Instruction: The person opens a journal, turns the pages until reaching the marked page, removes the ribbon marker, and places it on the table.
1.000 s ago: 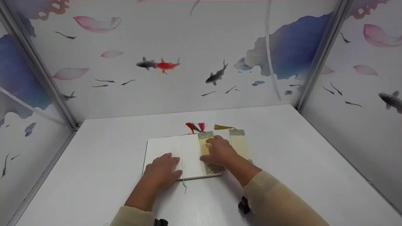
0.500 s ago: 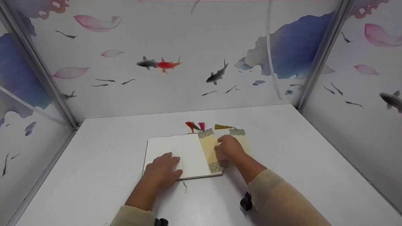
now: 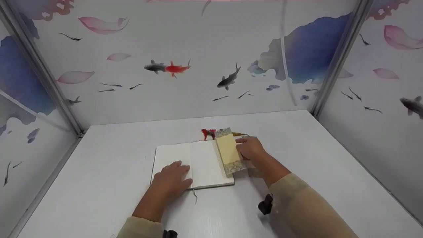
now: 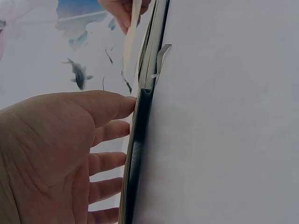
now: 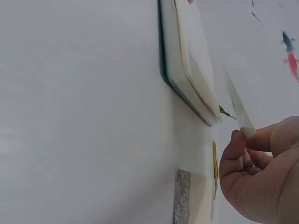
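Observation:
An open notebook [image 3: 205,162] with blank white pages lies on the white table, a thin ribbon [image 3: 195,197] hanging from its lower edge. My left hand [image 3: 170,178] rests on its left page with fingers spread; in the left wrist view the fingertips touch the page. With thumb and fingers, my right hand [image 3: 252,148] pinches the right edge of a cream bookmark [image 3: 228,148] with patterned grey ends. That bookmark is raised and tilted over the notebook's right side. A second bookmark [image 5: 182,198] lies on the table right of the notebook, mostly hidden by my right hand in the head view.
Red and pink tassels [image 3: 206,133] lie behind the notebook's top edge, and a yellow tassel [image 3: 238,134] belongs near the second bookmark. White walls [image 3: 198,99] printed with fish and petals enclose the table [image 3: 99,185] at the back and sides.
My right hand has drawn the bookmark off the right page, lifting it up and to the right. The red tassel has shifted slightly right. My left hand stays in place.

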A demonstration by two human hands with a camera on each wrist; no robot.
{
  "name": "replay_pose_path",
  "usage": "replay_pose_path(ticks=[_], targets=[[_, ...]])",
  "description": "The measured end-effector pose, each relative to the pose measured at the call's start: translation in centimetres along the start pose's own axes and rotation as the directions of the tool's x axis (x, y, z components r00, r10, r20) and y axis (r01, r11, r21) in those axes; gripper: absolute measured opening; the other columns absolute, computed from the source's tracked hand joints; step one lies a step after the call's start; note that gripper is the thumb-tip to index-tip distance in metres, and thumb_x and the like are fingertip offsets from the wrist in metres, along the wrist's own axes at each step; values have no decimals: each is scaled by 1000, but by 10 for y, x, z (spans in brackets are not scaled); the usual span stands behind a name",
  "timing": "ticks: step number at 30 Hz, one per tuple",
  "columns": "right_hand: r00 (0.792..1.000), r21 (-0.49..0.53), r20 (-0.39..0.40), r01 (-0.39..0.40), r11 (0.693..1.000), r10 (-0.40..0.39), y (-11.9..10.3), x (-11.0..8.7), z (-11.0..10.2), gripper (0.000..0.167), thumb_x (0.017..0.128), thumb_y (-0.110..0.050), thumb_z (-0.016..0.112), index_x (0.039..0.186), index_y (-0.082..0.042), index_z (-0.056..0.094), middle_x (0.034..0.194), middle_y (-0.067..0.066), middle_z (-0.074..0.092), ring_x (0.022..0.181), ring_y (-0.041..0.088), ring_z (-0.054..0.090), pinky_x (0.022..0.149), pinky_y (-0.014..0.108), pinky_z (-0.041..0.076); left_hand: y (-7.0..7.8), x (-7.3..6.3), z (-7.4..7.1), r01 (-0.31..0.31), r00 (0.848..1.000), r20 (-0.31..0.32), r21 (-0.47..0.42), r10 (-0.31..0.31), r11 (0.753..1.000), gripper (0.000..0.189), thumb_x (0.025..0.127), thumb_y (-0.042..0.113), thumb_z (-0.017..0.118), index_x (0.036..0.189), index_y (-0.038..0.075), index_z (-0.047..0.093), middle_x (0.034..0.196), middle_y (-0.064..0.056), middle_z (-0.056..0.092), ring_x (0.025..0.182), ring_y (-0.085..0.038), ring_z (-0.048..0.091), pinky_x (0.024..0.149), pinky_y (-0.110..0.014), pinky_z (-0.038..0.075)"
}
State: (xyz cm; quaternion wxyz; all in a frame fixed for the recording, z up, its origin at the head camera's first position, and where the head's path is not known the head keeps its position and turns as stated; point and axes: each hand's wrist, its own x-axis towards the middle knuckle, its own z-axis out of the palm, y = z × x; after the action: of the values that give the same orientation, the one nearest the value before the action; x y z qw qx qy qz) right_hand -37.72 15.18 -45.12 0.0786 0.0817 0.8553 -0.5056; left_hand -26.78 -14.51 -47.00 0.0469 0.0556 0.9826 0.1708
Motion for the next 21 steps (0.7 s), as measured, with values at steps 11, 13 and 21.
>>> replay_pose_path(ticks=[11,13,21], targets=[[992,74,-106,-60,995,68,16,23,-77,55,103,-13,52,158,-9,53,151,16,60,73,11,57,65,26,53,1,1,3,-11,1000,0,8,11,1000,59,102,42,66,157,21,56,170,-12,45,158,-39,41,124,-68,37],[991,77,-115,-63,995,72,21,27,-90,57,102,-12,51,159,-8,51,152,17,59,69,11,55,63,26,52,1,1,3,-11,1000,-2,15,11,1000,59,102,42,66,157,21,57,169,-12,46,158,-39,42,124,-68,37],[984,62,-130,-112,992,119,43,30,-127,59,101,-10,51,160,-3,48,151,19,57,72,11,56,64,26,52,0,3,1,-9,1000,6,22,9,1000,59,102,43,66,156,21,57,170,-11,46,158,-39,42,123,-70,37]])
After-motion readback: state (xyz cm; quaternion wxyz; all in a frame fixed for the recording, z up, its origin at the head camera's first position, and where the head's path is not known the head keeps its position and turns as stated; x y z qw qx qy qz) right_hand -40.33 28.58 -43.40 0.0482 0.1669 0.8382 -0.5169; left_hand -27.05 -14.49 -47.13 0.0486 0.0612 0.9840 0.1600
